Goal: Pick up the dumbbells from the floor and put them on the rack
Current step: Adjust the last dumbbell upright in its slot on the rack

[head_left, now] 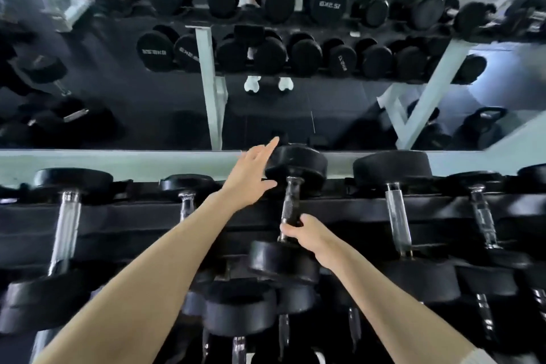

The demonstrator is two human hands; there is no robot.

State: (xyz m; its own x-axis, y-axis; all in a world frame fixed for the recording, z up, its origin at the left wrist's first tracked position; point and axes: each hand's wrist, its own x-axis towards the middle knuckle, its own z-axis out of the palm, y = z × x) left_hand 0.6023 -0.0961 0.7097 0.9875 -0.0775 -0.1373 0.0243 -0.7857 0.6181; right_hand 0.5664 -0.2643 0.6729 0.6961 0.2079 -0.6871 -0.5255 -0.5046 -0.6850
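Observation:
A black dumbbell (291, 201) with round rubber heads and a knurled steel handle lies across the top tier of the black rack (133, 216), pointing away from me. My right hand (307, 233) is wrapped around the near part of its handle, just above the near head. My left hand (251, 177) is spread flat against the left side of the far head, fingers apart, holding nothing.
More dumbbells rest on the rack on both sides, the closest being a thin one (186, 195) to the left and a large one (396, 201) to the right. A lower tier (239, 310) holds several more. A wall mirror (266, 68) behind reflects the rack and me.

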